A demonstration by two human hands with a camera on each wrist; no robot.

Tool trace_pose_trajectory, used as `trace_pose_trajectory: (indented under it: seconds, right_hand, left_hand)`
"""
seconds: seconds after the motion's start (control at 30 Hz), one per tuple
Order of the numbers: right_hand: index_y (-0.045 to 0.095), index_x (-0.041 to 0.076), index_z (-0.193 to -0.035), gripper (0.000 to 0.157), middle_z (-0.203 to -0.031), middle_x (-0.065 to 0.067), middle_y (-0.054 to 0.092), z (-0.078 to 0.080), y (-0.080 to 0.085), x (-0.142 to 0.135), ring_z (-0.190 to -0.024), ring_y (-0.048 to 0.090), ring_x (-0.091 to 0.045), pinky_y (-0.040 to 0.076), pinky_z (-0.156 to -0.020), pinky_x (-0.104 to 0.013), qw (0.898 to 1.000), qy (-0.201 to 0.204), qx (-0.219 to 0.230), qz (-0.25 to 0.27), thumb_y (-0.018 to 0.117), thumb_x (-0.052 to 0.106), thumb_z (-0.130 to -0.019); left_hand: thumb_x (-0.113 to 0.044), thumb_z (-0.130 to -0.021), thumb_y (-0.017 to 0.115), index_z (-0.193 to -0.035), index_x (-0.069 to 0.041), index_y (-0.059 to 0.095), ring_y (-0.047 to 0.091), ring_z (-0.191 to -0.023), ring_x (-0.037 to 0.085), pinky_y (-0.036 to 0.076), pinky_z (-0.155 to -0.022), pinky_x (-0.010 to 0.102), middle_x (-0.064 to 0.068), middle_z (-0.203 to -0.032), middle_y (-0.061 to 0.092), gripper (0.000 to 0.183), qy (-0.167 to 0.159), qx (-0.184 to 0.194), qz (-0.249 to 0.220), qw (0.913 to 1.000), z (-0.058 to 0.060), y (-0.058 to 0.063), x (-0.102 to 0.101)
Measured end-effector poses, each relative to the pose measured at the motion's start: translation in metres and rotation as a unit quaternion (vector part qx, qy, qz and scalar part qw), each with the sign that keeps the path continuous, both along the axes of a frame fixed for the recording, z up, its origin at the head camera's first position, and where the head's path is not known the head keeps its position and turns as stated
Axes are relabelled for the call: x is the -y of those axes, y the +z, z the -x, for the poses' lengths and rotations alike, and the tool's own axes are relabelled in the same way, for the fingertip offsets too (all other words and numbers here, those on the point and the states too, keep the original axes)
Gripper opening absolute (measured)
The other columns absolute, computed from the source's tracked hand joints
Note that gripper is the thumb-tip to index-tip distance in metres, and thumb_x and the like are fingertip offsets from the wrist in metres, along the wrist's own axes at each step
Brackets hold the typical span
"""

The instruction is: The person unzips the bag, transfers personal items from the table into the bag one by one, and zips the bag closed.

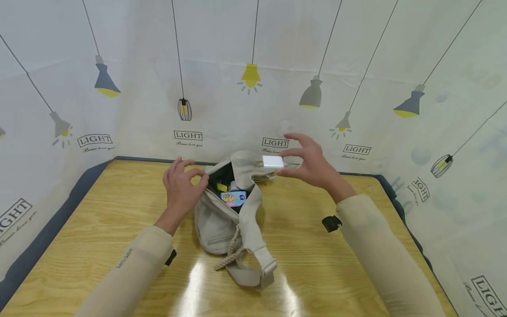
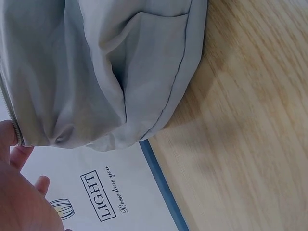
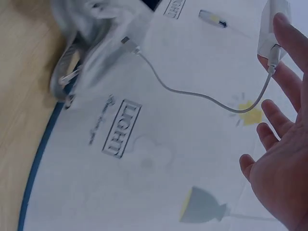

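Observation:
A beige sling bag (image 1: 215, 229) stands on the table with its zipped mouth open. My left hand (image 1: 183, 186) pinches the left edge of that opening; the left wrist view shows fingertips at the zipper (image 2: 17, 130). Inside the bag lie a colourful small pack (image 1: 233, 198), a yellow item (image 1: 222, 187) and something white, partly hidden. Above the bag's right side, my right hand (image 1: 310, 165) holds a white charger block (image 1: 273, 161) between thumb and fingers. A short white cable (image 3: 192, 94) is plugged into the block, its USB end dangling free.
The bag's strap and buckle (image 1: 266, 265) lie toward the front of the wooden table (image 1: 119, 211). A braided cord (image 1: 229, 259) hangs beside the strap. Behind the table's dark edge rises a white backdrop (image 1: 214, 75) printed with lamps.

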State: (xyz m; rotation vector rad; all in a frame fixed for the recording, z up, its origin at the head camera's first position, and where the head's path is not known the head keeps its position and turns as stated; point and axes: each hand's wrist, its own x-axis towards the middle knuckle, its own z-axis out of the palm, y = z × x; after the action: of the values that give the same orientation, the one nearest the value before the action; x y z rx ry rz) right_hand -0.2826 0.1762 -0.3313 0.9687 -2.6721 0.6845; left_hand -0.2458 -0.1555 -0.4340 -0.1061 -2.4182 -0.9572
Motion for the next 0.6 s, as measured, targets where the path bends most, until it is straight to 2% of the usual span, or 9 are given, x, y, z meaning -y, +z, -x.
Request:
trace_pose_trajectory:
  seconds: [0.13, 0.27, 0.37, 0.43, 0.5, 0.6]
  right_hand:
    - [0.074, 0.013, -0.114, 0.044, -0.151, -0.012, 0.041, 0.000, 0.023, 0.034, -0.144, 0.028, -0.032, 0.019, -0.113, -0.059, 0.999, 0.036, -0.012, 0.005, 0.082, 0.035, -0.076]
    - [0.074, 0.014, -0.113, 0.043, -0.149, -0.012, 0.043, 0.002, 0.026, 0.063, -0.142, 0.031, -0.030, 0.021, -0.113, -0.057, 0.997, 0.069, -0.025, 0.013, 0.082, 0.035, -0.076]
    - [0.075, 0.014, -0.112, 0.042, -0.147, -0.013, 0.046, 0.002, 0.015, 0.078, -0.140, 0.035, -0.031, 0.024, -0.113, -0.055, 0.995, 0.095, -0.037, 0.026, 0.082, 0.033, -0.075]
    - [0.075, 0.014, -0.112, 0.041, -0.146, -0.014, 0.047, 0.002, 0.003, 0.085, -0.139, 0.038, -0.031, 0.027, -0.113, -0.055, 0.994, 0.101, -0.035, 0.021, 0.081, 0.033, -0.076]
    - [0.074, 0.014, -0.114, 0.042, -0.147, -0.013, 0.046, 0.002, -0.013, 0.088, -0.139, 0.037, -0.031, 0.026, -0.112, -0.057, 0.996, 0.088, -0.015, 0.009, 0.080, 0.035, -0.078]
    - [0.073, 0.016, -0.116, 0.044, -0.150, -0.009, 0.043, 0.002, -0.036, 0.089, -0.141, 0.033, -0.030, 0.022, -0.112, -0.058, 0.998, 0.040, 0.034, -0.025, 0.076, 0.042, -0.081]
  left_hand:
    - [-0.024, -0.089, 0.067, -0.084, -0.010, 0.075, 0.030, -0.143, 0.037, 0.015, -0.113, 0.060, 0.014, -0.131, 0.058, 0.018, 0.000, -0.003, 0.001, 1.0000, -0.001, 0.001, 0.001]
    - [-0.025, -0.089, 0.066, -0.084, -0.010, 0.075, 0.030, -0.143, 0.037, 0.015, -0.113, 0.060, 0.014, -0.131, 0.058, 0.018, -0.001, 0.004, 0.004, 1.0000, -0.001, 0.002, 0.001]
    - [-0.025, -0.089, 0.066, -0.084, -0.010, 0.075, 0.030, -0.143, 0.037, 0.015, -0.113, 0.060, 0.014, -0.131, 0.058, 0.018, 0.000, 0.009, 0.007, 0.9999, -0.001, 0.002, 0.001]
    - [-0.024, -0.088, 0.066, -0.084, -0.010, 0.075, 0.030, -0.143, 0.036, 0.016, -0.113, 0.059, 0.013, -0.131, 0.058, 0.017, 0.002, 0.010, 0.008, 0.9999, -0.002, 0.003, 0.002]
    - [-0.024, -0.088, 0.067, -0.084, -0.010, 0.075, 0.030, -0.143, 0.036, 0.016, -0.113, 0.059, 0.013, -0.131, 0.058, 0.017, 0.004, 0.011, 0.008, 0.9999, -0.002, 0.004, 0.002]
    - [-0.023, -0.087, 0.067, -0.084, -0.009, 0.075, 0.030, -0.143, 0.036, 0.015, -0.114, 0.058, 0.014, -0.131, 0.058, 0.017, 0.004, 0.012, 0.007, 0.9999, -0.003, 0.006, 0.003]
